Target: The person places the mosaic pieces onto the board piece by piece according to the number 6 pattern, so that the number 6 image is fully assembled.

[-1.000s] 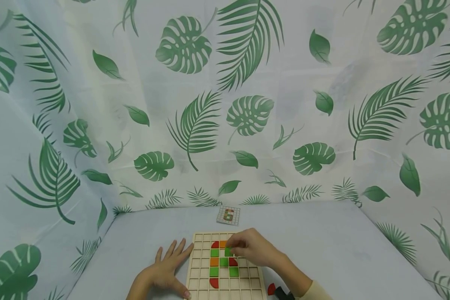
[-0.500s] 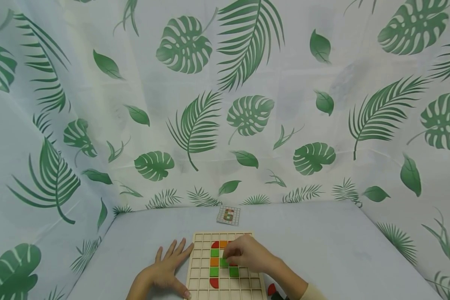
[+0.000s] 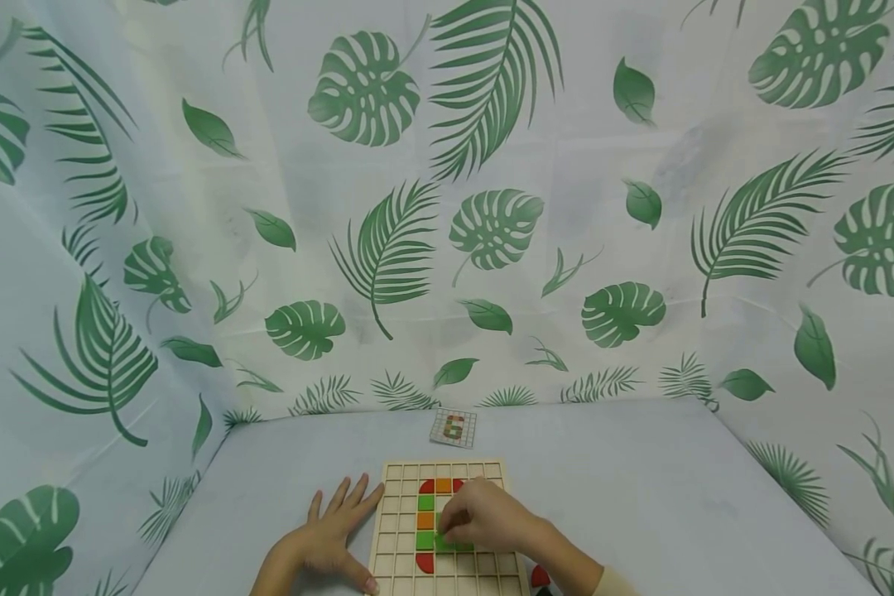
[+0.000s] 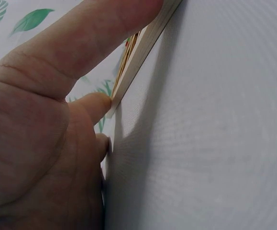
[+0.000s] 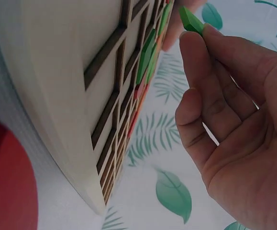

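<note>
My right hand [image 3: 484, 517] is over the wooden grid board [image 3: 405, 567], pinching a green square tile [image 5: 192, 20] between thumb and finger. In the head view the fingertips are low over the row of green tiles, partly hiding the pieces there. Set in the grid are a red quarter-round tile [image 3: 425, 563], an orange tile [image 3: 425, 521], a green tile [image 3: 426, 502] and several others. My left hand [image 3: 328, 530] lies spread at the board's left side, its thumb and index fingertip at the edge.
A small pattern card [image 3: 454, 428] lies behind the board, showing a coloured figure on a grid. A loose red rounded tile [image 3: 540, 575] sits right of the board, beside a dark object partly cut off below. Leaf-printed cloth [image 3: 529, 290] encloses the table.
My right hand has moved toward me over the board with the green tile, from the upper rows to a lower one, uncovering a red tile at the upper right. My left hand has stayed put.
</note>
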The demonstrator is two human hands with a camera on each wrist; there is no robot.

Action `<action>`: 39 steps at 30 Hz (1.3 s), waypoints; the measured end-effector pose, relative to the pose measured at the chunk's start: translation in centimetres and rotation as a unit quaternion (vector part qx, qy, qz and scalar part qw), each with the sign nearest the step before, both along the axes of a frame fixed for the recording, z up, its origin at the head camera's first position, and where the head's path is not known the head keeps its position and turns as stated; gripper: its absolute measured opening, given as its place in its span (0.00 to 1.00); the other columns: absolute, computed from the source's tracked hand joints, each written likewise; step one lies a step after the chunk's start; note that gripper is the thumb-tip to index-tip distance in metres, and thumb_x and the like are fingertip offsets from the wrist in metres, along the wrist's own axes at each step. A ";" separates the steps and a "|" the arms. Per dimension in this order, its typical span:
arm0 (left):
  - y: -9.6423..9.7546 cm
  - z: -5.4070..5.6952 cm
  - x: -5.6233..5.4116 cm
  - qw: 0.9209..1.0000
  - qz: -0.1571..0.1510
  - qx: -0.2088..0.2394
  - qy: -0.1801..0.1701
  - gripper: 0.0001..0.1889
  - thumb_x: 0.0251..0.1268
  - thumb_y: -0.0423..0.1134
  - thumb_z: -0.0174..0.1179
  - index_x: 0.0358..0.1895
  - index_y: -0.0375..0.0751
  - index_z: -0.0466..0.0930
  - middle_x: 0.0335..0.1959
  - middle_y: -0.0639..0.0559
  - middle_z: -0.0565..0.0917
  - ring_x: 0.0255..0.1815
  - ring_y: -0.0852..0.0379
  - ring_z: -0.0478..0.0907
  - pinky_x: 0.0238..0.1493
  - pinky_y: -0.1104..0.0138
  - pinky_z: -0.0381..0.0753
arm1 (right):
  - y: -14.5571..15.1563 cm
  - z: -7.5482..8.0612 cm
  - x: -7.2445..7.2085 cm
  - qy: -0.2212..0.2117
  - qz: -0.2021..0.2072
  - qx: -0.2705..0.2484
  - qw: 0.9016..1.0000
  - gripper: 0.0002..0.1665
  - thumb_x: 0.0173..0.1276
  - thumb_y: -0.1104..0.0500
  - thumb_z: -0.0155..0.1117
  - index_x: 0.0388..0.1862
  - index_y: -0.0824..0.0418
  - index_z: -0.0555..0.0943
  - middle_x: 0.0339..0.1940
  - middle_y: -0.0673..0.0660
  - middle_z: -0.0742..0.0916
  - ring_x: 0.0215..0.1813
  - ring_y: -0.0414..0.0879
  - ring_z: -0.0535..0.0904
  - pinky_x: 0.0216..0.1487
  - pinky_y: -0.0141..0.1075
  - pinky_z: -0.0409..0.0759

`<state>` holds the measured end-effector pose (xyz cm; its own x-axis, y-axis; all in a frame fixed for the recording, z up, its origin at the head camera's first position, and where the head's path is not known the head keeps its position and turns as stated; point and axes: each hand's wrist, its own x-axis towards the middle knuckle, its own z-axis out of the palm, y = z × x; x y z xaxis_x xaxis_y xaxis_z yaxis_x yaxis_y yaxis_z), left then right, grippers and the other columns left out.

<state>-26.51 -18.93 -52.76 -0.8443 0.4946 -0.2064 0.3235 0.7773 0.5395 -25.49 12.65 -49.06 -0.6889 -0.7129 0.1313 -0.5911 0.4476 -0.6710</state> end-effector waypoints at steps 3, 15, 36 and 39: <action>0.0 0.0 0.0 1.000 0.000 0.008 -0.005 0.73 0.33 0.67 0.83 0.86 0.53 0.48 0.87 0.37 0.41 0.86 0.28 0.29 0.71 0.22 0.22 | -0.2 -0.1 0.1 -0.001 0.002 0.003 1.000 0.03 0.64 0.64 0.76 0.35 0.57 0.93 0.30 0.42 0.92 0.29 0.25 0.81 0.33 0.24 0.83; -0.1 -0.3 -0.3 1.000 0.003 0.010 -0.010 0.73 0.31 0.69 0.82 0.86 0.55 0.49 0.87 0.38 0.41 0.86 0.29 0.29 0.71 0.22 0.23 | -0.6 -0.6 0.3 -0.019 -0.003 0.043 0.999 0.05 0.63 0.63 0.78 0.32 0.52 0.92 0.27 0.37 0.89 0.29 0.26 0.80 0.34 0.24 0.81; 0.0 -0.2 -0.3 1.000 0.002 0.010 -0.011 0.73 0.32 0.69 0.82 0.86 0.55 0.49 0.87 0.38 0.41 0.86 0.29 0.29 0.71 0.23 0.22 | -0.8 -0.7 0.7 0.043 0.006 0.094 0.995 0.08 0.56 0.59 0.83 0.28 0.49 0.89 0.25 0.33 0.84 0.28 0.25 0.75 0.32 0.22 0.77; 0.0 -0.2 -0.3 1.000 0.003 0.010 -0.013 0.73 0.32 0.69 0.82 0.86 0.54 0.49 0.87 0.38 0.41 0.86 0.29 0.28 0.71 0.23 0.22 | -0.8 -0.8 0.7 0.048 0.008 0.101 0.994 0.08 0.55 0.59 0.83 0.29 0.50 0.89 0.25 0.34 0.85 0.28 0.24 0.76 0.32 0.22 0.77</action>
